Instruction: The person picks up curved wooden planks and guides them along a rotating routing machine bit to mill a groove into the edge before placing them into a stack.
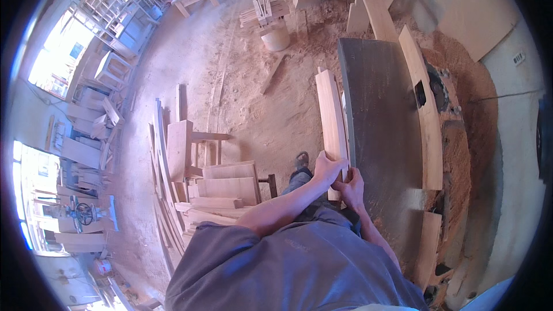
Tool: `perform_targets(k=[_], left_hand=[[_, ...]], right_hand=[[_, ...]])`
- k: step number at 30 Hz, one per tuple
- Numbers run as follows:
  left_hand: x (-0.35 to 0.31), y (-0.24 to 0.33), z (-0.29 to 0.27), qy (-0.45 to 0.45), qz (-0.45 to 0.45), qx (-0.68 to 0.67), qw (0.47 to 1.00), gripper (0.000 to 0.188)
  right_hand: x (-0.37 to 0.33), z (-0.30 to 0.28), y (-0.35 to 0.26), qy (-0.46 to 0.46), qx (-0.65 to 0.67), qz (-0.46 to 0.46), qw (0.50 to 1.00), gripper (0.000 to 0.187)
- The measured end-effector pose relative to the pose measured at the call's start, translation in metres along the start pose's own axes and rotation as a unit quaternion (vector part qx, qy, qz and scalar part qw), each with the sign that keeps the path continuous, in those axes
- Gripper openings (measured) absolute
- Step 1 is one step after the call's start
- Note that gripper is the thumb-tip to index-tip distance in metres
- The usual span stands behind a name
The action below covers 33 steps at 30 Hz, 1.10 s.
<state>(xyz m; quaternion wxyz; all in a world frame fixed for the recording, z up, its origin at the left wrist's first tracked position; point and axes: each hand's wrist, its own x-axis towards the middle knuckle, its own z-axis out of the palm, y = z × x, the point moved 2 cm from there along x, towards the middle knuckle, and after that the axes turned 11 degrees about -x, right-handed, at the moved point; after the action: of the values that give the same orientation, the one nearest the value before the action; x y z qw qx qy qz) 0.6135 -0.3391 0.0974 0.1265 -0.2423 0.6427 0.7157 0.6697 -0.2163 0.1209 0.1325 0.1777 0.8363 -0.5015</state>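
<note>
A long pale wooden board (330,116) extends away from my body, along the left edge of a dark flat machine table (383,115). A narrow dark line runs down its right side, so it may be more than one piece laid together. My left hand (329,169) is closed around the board near its close end, fingers curled over the top. Just right of it and a little closer to me, my right hand (349,188) grips the same end. Both hands nearly touch, and the fingers partly hide the board's end.
On the left, a wooden stool-like frame (180,144) stands beside stacked boards (230,181). Light wooden strips (423,121) line the machine's right side, with sawdust (455,161) beyond. A bucket (275,35) and a loose plank (273,75) are farther off on the dusty floor.
</note>
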Motion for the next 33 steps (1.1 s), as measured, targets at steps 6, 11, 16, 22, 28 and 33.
perform_targets(k=[6, 11, 16, 22, 28, 33], left_hand=[[0.058, 0.040, -0.001, -0.012, -0.016, 0.026, 0.999, 0.060], [0.156, 0.071, -0.031, -0.020, -0.033, 0.028, 0.999, 0.068], [0.279, 0.116, -0.069, -0.107, -0.002, -0.078, 0.991, 0.066], [0.405, 0.181, -0.183, -0.006, 0.044, -0.144, 0.989, 0.048], [0.520, 0.250, -0.269, 0.079, 0.006, -0.255, 0.964, 0.042], [0.643, 0.270, -0.309, 0.122, -0.023, -0.290, 0.949, 0.037]], right_hand=[[0.062, 0.020, -0.020, 0.021, 0.044, 0.012, 0.999, 0.061], [0.145, 0.063, -0.072, -0.024, 0.120, 0.021, 0.992, 0.055], [0.270, 0.100, -0.126, -0.039, 0.055, -0.011, 0.998, 0.040], [0.371, 0.137, -0.219, -0.057, 0.129, 0.070, 0.988, 0.046], [0.492, 0.161, -0.268, -0.053, 0.106, 0.065, 0.991, 0.050], [0.621, 0.179, -0.325, -0.072, 0.083, 0.060, 0.992, 0.053]])
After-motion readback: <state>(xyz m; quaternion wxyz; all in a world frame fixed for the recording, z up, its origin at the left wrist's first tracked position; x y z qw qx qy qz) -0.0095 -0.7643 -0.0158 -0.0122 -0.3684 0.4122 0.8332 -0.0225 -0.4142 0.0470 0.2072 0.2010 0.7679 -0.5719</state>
